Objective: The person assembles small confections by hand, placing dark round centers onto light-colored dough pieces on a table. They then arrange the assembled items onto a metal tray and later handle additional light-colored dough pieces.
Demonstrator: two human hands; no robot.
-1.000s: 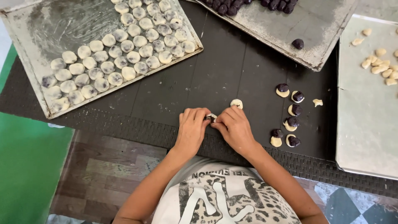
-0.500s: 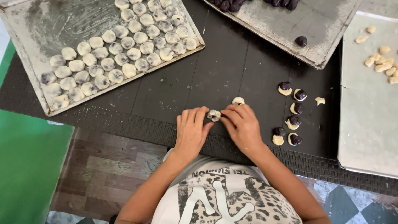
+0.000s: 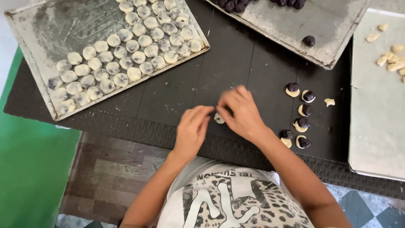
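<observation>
On the far left of the dark worktop [image 3: 126, 105] lies a worn metal tray [image 3: 63, 29] with rows of pale, rounded, dark-flecked dough pieces [image 3: 126, 55] filling its right half. Moving inward, your left hand [image 3: 192, 131] rests near the front edge with its fingers held loosely together, the tips reaching toward a small dough piece [image 3: 219, 118] that sits on the worktop between your two hands. Your right hand [image 3: 240, 112] curls over that piece from the right, fingers bent and close together; whether they actually pinch it or only touch it cannot be told, since most of it is hidden. The piece looks light and soft, likely to dent or tear under pressure, so hold it gently by its rim with your fingertips and do not press its middle. What shows of it looks roundish and flat, so no long axis or pointing direction can be made out. Further right, a cluster of pale discs each topped with a dark ball [image 3: 301, 112] lies on the worktop, with a stray scrap of dough [image 3: 329, 101] just beside them. Above them a second tray [image 3: 329, 25] carries dark balls [image 3: 309, 40], and at the far right a third tray [image 3: 371, 126] holds a few pale dough bits [image 3: 390, 61].
</observation>
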